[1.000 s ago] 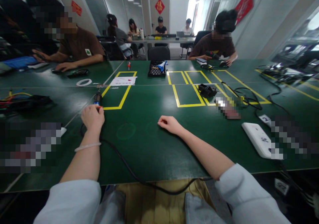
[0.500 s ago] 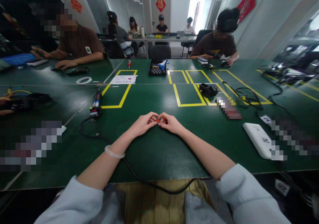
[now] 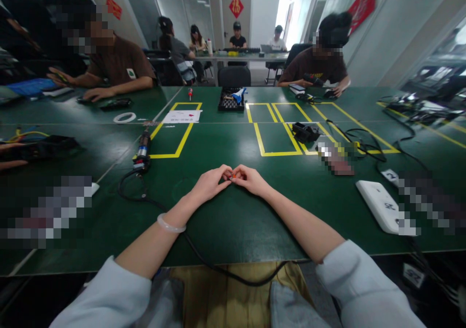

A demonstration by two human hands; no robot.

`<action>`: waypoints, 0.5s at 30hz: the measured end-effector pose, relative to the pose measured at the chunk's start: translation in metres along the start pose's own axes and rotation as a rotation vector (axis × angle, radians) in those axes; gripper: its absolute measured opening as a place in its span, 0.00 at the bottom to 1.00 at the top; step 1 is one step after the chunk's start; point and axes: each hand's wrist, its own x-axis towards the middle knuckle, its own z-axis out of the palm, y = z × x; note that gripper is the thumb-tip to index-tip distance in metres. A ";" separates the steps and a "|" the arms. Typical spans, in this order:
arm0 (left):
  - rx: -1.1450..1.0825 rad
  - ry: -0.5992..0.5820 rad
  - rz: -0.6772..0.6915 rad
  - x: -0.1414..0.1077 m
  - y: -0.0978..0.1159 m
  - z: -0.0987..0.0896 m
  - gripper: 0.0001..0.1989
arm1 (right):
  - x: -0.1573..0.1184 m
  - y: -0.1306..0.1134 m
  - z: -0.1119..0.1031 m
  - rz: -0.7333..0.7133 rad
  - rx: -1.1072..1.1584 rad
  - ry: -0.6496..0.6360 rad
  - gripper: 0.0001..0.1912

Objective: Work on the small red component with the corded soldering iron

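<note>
My left hand (image 3: 212, 182) and my right hand (image 3: 250, 180) meet fingertip to fingertip just above the green table (image 3: 225, 231). A small orange piece (image 3: 234, 176) shows between the fingers, pinched by my right hand. Its exact kind is too small to tell. My left fingers are curled closed against it, and what they grip is mostly hidden. A pale bangle (image 3: 171, 223) circles my left wrist.
Left of my hands lies a cylindrical tool (image 3: 143, 146) with a black cable (image 3: 196, 255) running under my left forearm. Ahead are a black tray (image 3: 231, 105), a paper sheet (image 3: 182, 116) and a black bracket (image 3: 305, 132). A white power bank (image 3: 380, 205) lies right. Co-workers sit opposite.
My fingertips have shifted slightly around the small orange piece, and my left thumb is straighter. The view has moved a little. Both hands stay together in the same place.
</note>
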 end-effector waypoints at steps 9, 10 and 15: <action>0.053 -0.002 -0.015 -0.001 -0.002 0.000 0.10 | 0.000 0.002 0.000 -0.013 0.039 0.016 0.12; 0.041 -0.004 -0.015 -0.001 -0.003 0.000 0.10 | 0.000 0.003 0.000 -0.012 0.039 0.014 0.12; 0.030 0.003 -0.014 -0.002 -0.004 0.002 0.12 | 0.001 0.006 0.000 -0.005 0.061 0.017 0.11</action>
